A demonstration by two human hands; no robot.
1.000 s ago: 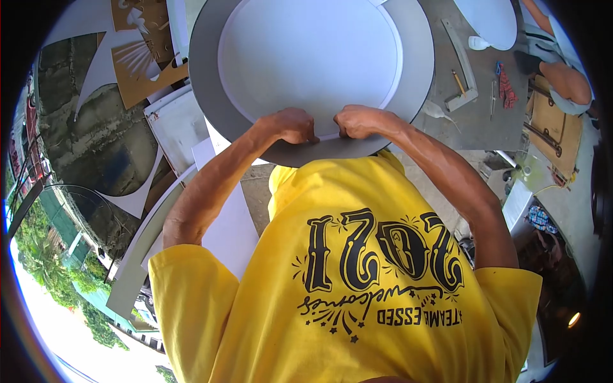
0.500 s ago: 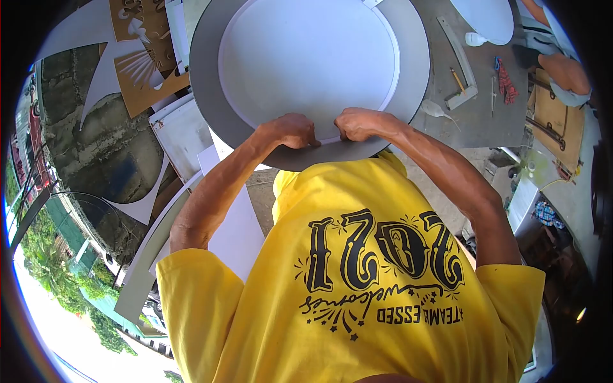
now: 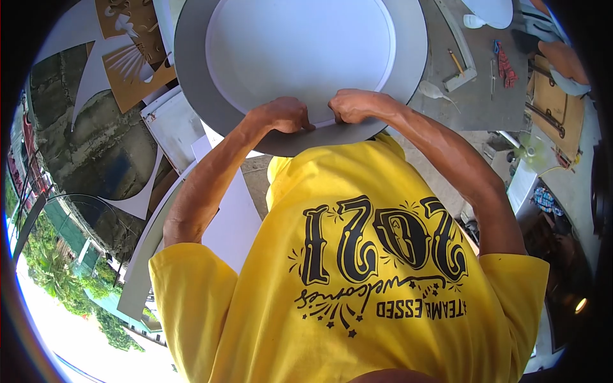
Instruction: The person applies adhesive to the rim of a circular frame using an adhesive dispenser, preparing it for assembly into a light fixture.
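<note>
A large grey disc point(image 3: 408, 64) lies in front of me, with a white round panel point(image 3: 300, 54) on it, edged by a thin white rim strip point(image 3: 324, 124). My left hand point(image 3: 287, 115) is closed at the near edge of this rim, its fingertips pressed down there. A short way to the right, my right hand point(image 3: 353, 106) pinches the same edge, knuckles up. Between the two hands a short stretch of the strip shows. The fingertips are partly hidden beneath the hands.
On the grey table point(image 3: 485, 108) to the right are an angled grey piece point(image 3: 461, 79), a pencil point(image 3: 455, 60), a white squeeze bottle point(image 3: 434, 91) and a red patterned cloth point(image 3: 504, 67). Brown cut-out board point(image 3: 131, 83) and white offcuts lie left. Another person's arm point(image 3: 563, 62) shows at upper right.
The view has shifted slightly, so the disc and both hands appear a little higher and further left. Both hands keep nearly the same hold on the near rim.
</note>
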